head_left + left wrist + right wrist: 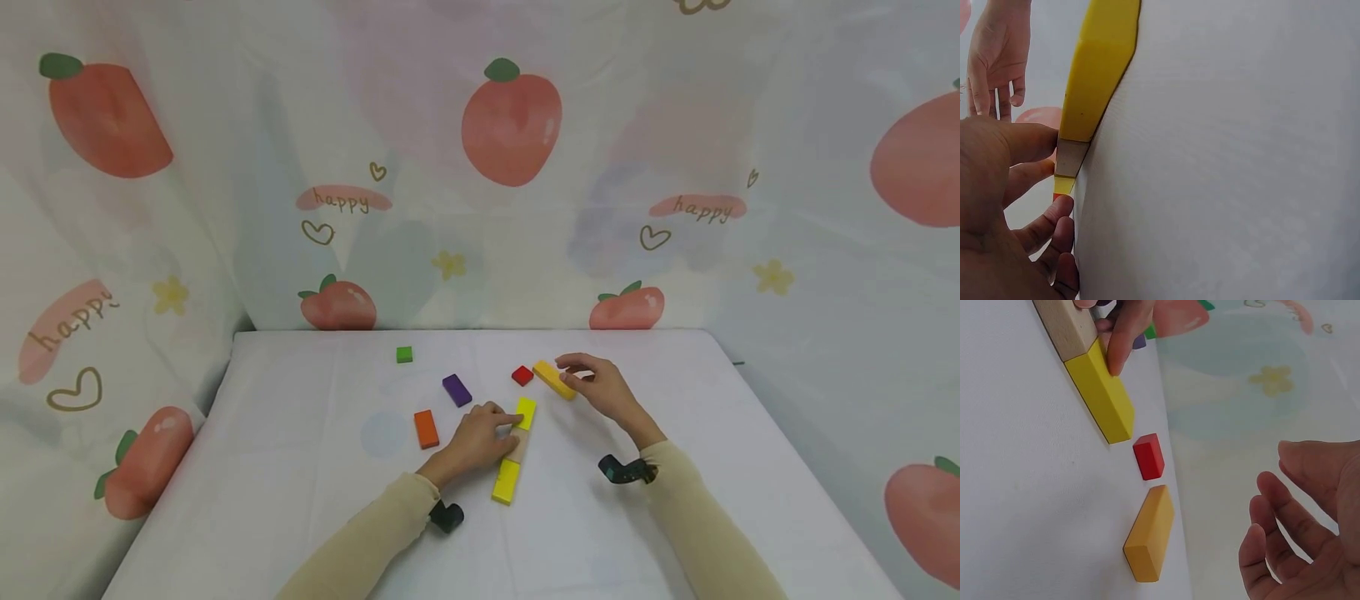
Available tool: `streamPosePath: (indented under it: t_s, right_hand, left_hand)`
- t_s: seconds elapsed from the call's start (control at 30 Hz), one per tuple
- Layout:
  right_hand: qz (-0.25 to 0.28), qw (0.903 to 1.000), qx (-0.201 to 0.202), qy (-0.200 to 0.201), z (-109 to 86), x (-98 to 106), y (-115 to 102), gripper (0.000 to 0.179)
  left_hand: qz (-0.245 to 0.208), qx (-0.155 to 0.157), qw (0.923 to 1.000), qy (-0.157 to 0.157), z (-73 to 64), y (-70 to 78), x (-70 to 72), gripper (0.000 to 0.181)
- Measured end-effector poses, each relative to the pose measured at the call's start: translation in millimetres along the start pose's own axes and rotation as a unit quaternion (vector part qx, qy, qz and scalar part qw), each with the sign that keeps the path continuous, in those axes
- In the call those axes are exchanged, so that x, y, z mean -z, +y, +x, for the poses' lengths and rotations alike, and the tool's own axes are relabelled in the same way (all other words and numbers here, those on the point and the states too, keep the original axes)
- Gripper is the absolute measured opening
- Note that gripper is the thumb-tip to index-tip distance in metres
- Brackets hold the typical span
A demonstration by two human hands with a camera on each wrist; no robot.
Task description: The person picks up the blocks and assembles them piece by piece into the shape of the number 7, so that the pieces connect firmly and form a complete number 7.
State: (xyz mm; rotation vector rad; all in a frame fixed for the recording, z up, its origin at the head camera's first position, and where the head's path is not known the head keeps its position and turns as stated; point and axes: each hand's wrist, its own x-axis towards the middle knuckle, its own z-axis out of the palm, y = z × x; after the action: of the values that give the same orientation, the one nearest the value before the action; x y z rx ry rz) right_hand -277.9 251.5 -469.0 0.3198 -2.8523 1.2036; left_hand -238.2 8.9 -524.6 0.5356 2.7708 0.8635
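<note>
Three blocks stand end to end in a row: a yellow block (528, 408) at the far end, a plain wooden block (519, 448) in the middle and another yellow block (506, 483) nearest. My left hand (474, 439) lies at the row's left side, its index finger extended onto the far yellow block and its thumb against the wooden one. Beyond the row, my right hand (606, 390) hovers by an amber block (550, 377). The right wrist view shows a gap between its loosely bent fingers (1275, 506) and that block. Nothing is held there.
A small red block (522, 376) lies just left of the amber one. Left of the row are a purple block (457, 390), an orange block (426, 429) and a small green block (404, 354). A printed curtain (510, 250) rises behind the white table (300, 467).
</note>
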Motion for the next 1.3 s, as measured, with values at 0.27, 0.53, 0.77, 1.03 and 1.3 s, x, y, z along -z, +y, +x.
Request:
streamPosePath:
  t_s: [0.27,0.53,0.77,1.03,1.3]
  right_hand:
    - [0.009,0.9999,-0.009,0.008,0.3,0.9,8.0,0.034]
    - [0.018,0.9995,-0.016,0.019,-0.5,-0.9,11.5,0.033]
    - [0.024,0.9988,-0.038,0.020,-4.6,-7.2,17.9,0.033]
    - [0.037,0.9970,-0.060,0.031,-9.3,-11.6,24.5,0.031]
    - [0.044,0.9946,-0.083,0.044,-7.6,-15.3,30.8,0.033]
  left_hand:
    - [0.000,-0.003,1.0000,0.003,-0.1,0.8,0.9,0.040]
    - [0.001,-0.015,0.9998,0.010,-1.4,-0.8,0.7,0.040]
    - [0.004,-0.016,0.9998,0.009,-4.1,0.2,0.3,0.040]
    - [0.005,-0.021,0.9997,0.008,-4.2,0.7,-0.5,0.040]
    - [-0.007,-0.014,0.9998,0.008,-3.9,0.6,0.3,0.040]
